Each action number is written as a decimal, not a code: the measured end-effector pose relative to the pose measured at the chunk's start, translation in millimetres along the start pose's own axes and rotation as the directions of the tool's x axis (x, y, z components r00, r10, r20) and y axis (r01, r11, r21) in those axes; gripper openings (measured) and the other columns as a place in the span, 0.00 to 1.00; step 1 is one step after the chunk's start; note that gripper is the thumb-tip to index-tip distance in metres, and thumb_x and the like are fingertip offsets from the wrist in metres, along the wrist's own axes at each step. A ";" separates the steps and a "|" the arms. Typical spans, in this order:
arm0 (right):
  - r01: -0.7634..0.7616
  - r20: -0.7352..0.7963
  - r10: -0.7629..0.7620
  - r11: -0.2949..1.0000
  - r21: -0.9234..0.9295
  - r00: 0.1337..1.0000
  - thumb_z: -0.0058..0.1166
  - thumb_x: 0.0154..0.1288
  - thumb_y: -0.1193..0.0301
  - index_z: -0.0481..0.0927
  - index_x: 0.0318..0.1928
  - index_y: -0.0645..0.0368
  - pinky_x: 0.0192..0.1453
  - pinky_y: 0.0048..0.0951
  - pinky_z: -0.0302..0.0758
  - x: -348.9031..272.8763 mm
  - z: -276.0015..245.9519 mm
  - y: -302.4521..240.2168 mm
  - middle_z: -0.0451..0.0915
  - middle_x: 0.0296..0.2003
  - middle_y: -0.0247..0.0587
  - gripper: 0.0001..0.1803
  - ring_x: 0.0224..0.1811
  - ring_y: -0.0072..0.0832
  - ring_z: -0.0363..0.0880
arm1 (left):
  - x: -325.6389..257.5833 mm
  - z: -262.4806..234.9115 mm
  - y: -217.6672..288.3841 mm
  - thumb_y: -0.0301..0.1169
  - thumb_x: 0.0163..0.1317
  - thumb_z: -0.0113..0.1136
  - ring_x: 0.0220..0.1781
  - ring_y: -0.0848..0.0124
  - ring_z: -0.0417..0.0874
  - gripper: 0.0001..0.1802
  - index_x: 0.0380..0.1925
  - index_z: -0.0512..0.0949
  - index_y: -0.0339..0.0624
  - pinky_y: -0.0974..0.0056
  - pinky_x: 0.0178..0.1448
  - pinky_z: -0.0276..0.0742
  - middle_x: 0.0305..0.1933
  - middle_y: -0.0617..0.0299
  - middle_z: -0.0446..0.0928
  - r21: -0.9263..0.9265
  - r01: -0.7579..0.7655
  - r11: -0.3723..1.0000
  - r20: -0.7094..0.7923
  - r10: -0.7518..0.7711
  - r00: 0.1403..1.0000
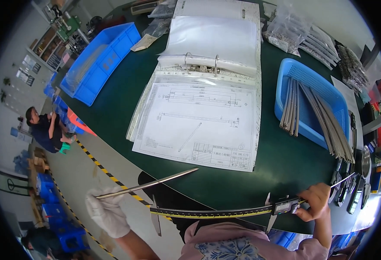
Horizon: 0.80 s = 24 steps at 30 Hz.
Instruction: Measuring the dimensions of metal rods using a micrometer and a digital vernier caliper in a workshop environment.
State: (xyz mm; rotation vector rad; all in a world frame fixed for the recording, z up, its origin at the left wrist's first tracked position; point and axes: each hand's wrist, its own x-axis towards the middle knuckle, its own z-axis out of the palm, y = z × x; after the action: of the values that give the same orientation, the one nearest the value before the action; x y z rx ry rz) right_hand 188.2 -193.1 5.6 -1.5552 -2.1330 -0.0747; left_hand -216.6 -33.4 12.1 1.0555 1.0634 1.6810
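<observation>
My left hand (pixel 108 213), in a white glove, is closed around one end of a thin metal rod (pixel 155 181). The rod slants up to the right, its far tip over the table edge. In my bare right hand (pixel 317 203) is a long digital caliper (pixel 216 213), gripped at its slider and display. Its jaws stand wide apart, with nothing between them. The caliper lies level in front of my body, below the rod and apart from it. Beyond the rod, an open ring binder (pixel 207 78) shows a technical drawing (pixel 194 125) of a long shaft.
On the green table (pixel 112 112), a light-blue basket (pixel 285 69) at right holds several metal rods (pixel 329 119). More measuring tools (pixel 355 195) lie beside it. Bags of small parts (pixel 285 32) sit at the far right, a blue crate (pixel 108 65) at left. A person (pixel 45 130) sits beyond.
</observation>
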 end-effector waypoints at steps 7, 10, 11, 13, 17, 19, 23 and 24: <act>0.002 -0.053 -0.006 0.997 -0.071 0.999 0.53 0.46 0.50 0.73 0.21 0.57 0.16 0.29 0.53 -2.4 0.9 -1.4 0.59 0.10 0.33 0.21 0.09 0.29 0.59 | 43.5 59.8 65.3 0.32 0.63 0.39 0.26 0.64 0.79 0.13 0.35 0.68 0.31 0.65 0.32 0.77 0.25 0.51 0.75 0.399 -0.355 0.845 0.379 0.201 0.903; -0.040 -0.027 0.037 0.995 -0.090 0.999 0.53 0.46 0.50 0.73 0.21 0.57 0.16 0.30 0.53 -10.3 -4.0 -3.9 0.59 0.10 0.33 0.21 0.09 0.30 0.59 | 61.6 94.3 69.1 0.31 0.63 0.40 0.28 0.66 0.79 0.14 0.35 0.70 0.29 0.68 0.35 0.75 0.25 0.52 0.75 0.420 -0.298 0.857 0.556 0.017 0.831; -0.042 -0.042 0.038 0.995 -0.086 0.998 0.53 0.46 0.50 0.73 0.21 0.57 0.16 0.30 0.53 -11.8 -3.1 -4.0 0.59 0.10 0.33 0.21 0.09 0.30 0.59 | 64.4 102.2 68.4 0.29 0.62 0.41 0.30 0.68 0.79 0.12 0.36 0.70 0.29 0.70 0.37 0.74 0.26 0.55 0.75 0.444 -0.261 0.857 0.565 -0.041 0.824; -0.053 -0.039 0.050 0.995 -0.083 0.998 0.53 0.46 0.50 0.73 0.21 0.57 0.16 0.29 0.53 -15.6 -2.2 -6.1 0.60 0.10 0.33 0.21 0.09 0.30 0.59 | 60.8 109.1 59.4 0.27 0.61 0.42 0.31 0.69 0.78 0.11 0.36 0.70 0.30 0.70 0.37 0.73 0.26 0.56 0.75 0.479 -0.222 0.849 0.566 -0.105 0.818; -0.089 -0.042 0.086 0.992 -0.085 0.995 0.53 0.46 0.50 0.73 0.21 0.57 0.15 0.29 0.52 -19.4 -5.3 -4.9 0.60 0.11 0.33 0.21 0.09 0.29 0.59 | 52.5 100.1 16.0 0.23 0.59 0.44 0.34 0.72 0.77 0.08 0.36 0.72 0.32 0.71 0.41 0.71 0.27 0.59 0.75 0.505 -0.003 0.863 0.592 -0.344 0.729; -0.074 -0.030 0.071 0.991 -0.109 0.997 0.53 0.46 0.50 0.73 0.22 0.57 0.15 0.29 0.52 -15.0 -7.9 -5.2 0.60 0.11 0.32 0.21 0.09 0.28 0.59 | 47.5 85.6 -12.3 0.23 0.59 0.44 0.33 0.74 0.76 0.08 0.35 0.72 0.33 0.71 0.41 0.70 0.26 0.61 0.75 0.533 -0.001 0.846 0.608 -0.382 0.696; -0.046 -0.027 0.044 0.992 -0.113 0.999 0.54 0.45 0.50 0.73 0.22 0.56 0.15 0.28 0.52 -8.0 -9.9 -3.6 0.60 0.10 0.31 0.20 0.09 0.27 0.59 | 37.4 70.8 -59.7 0.26 0.60 0.45 0.26 0.75 0.74 0.08 0.36 0.72 0.35 0.71 0.37 0.70 0.23 0.62 0.74 0.612 0.001 0.791 0.564 -0.438 0.700; -0.055 -0.030 0.052 0.991 -0.120 0.998 0.54 0.45 0.50 0.73 0.22 0.56 0.15 0.28 0.52 -6.8 -9.2 -3.4 0.60 0.10 0.31 0.20 0.09 0.27 0.59 | 36.5 71.6 -61.8 0.27 0.60 0.45 0.25 0.75 0.73 0.09 0.38 0.72 0.35 0.71 0.35 0.70 0.22 0.60 0.73 0.634 0.048 0.772 0.532 -0.481 0.697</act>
State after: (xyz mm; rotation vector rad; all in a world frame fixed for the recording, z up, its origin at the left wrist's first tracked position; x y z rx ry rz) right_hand 190.0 -203.2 11.6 -1.6691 -2.0994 -0.2086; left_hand -145.8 32.4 -18.5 1.6308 1.1705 0.5817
